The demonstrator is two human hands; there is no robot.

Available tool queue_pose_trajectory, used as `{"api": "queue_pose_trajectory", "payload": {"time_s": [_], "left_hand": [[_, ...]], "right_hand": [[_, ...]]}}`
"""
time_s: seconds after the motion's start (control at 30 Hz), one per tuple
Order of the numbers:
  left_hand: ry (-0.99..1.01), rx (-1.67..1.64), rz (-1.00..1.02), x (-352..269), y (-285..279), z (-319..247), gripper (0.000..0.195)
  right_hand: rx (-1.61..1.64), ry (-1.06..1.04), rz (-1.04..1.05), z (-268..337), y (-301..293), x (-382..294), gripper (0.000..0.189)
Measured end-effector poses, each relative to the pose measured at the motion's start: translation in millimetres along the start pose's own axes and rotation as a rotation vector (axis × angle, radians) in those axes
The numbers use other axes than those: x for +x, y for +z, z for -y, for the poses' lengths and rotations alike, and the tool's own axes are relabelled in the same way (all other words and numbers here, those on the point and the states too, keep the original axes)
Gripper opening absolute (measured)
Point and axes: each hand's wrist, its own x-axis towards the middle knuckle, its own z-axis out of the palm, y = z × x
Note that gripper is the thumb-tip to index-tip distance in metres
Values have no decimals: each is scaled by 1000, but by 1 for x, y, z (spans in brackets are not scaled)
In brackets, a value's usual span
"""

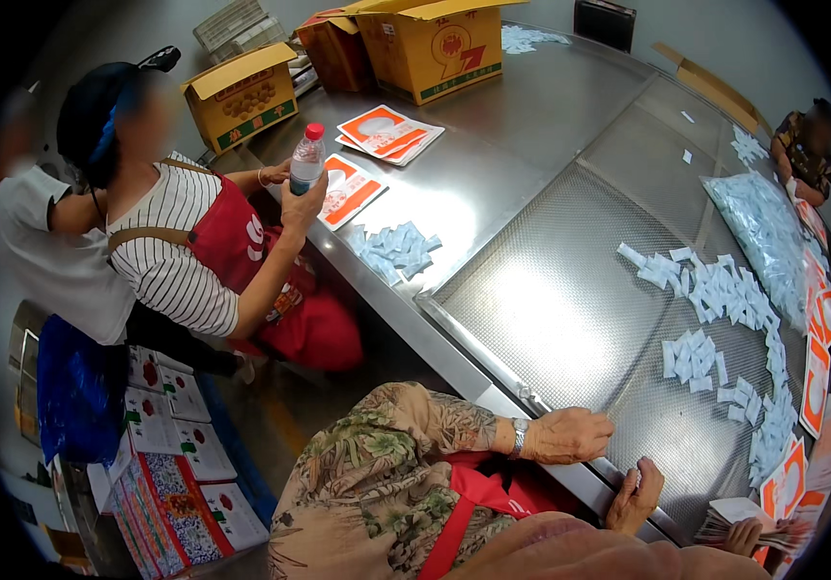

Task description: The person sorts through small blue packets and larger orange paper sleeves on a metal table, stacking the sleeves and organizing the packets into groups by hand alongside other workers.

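Observation:
My left hand [569, 435], with a metal watch [519, 437] at the wrist, rests by the near edge of the steel table [386, 283]. Its fingers are curled in, and no object shows in them. Close beside it, my right hand [636, 497] lies over the same edge with bent fingers. A small pale spot shows near its thumb; I cannot tell whether it is a held thing. Before me is a textured metal surface [524, 268]. Small white-blue sachets [691, 359] lie in a loose group beyond my hands, with a longer band of sachets [731, 293] behind.
Another person's hand [743, 538] holds printed pouches at lower right. A large bag of sachets [763, 232] stands at right. At left, a person in a red apron [234, 239] holds a plastic bottle [307, 161]. Yellow cartons [426, 51] stand at the back.

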Motion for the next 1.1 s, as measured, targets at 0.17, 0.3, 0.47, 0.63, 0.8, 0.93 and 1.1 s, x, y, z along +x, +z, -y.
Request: {"api": "queue_pose_trajectory", "payload": {"time_s": [0.17,0.3,0.47,0.63,0.8,0.93,1.1], "left_hand": [[11,32,8,2,1,-1,12],[10,31,27,1,4,0,12],[-11,44,30,-6,-5,-2,11],[60,60,-28,-4,10,5,14],[31,122,-3,-12,9,1,14],[18,99,19,-11,10,3,15],[14,77,47,-12,13,5,15]], "right_hand": [[11,6,-3,4,-5,1,22],[-4,-26,-15,4,-6,2,22],[-16,-16,14,13,-7,4,24],[-42,5,16,-2,-6,-3,27],[-28,-26,51,1,-5,-4,29],[-33,0,56,4,-4,-2,30],[-55,19,59,-3,-2,-2,30]]}}
